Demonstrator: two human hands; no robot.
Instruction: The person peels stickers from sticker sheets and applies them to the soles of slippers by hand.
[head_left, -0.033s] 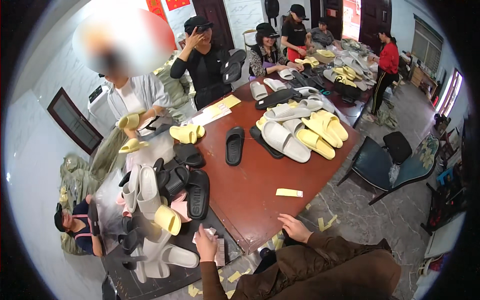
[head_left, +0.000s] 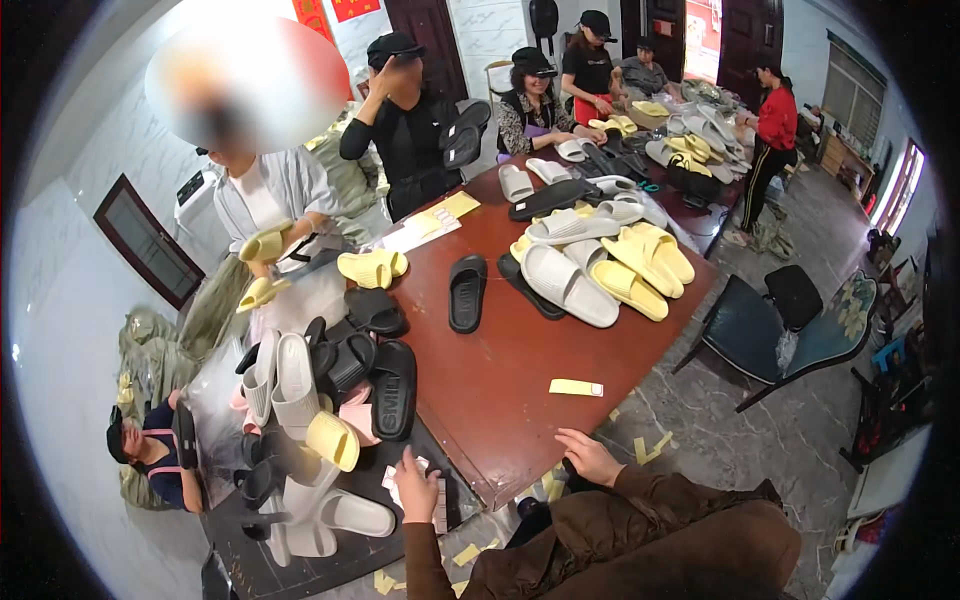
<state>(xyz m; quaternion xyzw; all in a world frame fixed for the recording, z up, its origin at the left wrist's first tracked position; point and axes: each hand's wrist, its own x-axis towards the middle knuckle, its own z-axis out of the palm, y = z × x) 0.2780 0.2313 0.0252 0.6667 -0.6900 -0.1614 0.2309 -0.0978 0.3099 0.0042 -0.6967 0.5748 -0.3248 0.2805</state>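
Note:
My left hand (head_left: 417, 487) is at the near edge of the dark table, over small white-and-pink printed labels (head_left: 440, 505). A finger points away from me; whether the hand touches the labels is hard to make out. My right hand (head_left: 590, 456) lies at the near edge of the red-brown table, fingers stretched out, holding nothing. Beyond it is a yellow paper strip (head_left: 576, 387) with a white end. Left of my left hand is a heap of slides: a black slide (head_left: 394, 390), a yellow slide (head_left: 333, 440) and a light grey slide (head_left: 358, 513) among them.
Grey and yellow slides (head_left: 570, 285) are piled on the red-brown table (head_left: 480, 400), near a lone black slide (head_left: 467, 293). A co-worker (head_left: 280, 200) across the table holds yellow slides; others stand or sit farther back. A blue chair (head_left: 750, 320) stands at the right.
My left hand has shifted very slightly to the right over the labels. The co-worker's yellow slides have moved a little. My right hand stays where it was.

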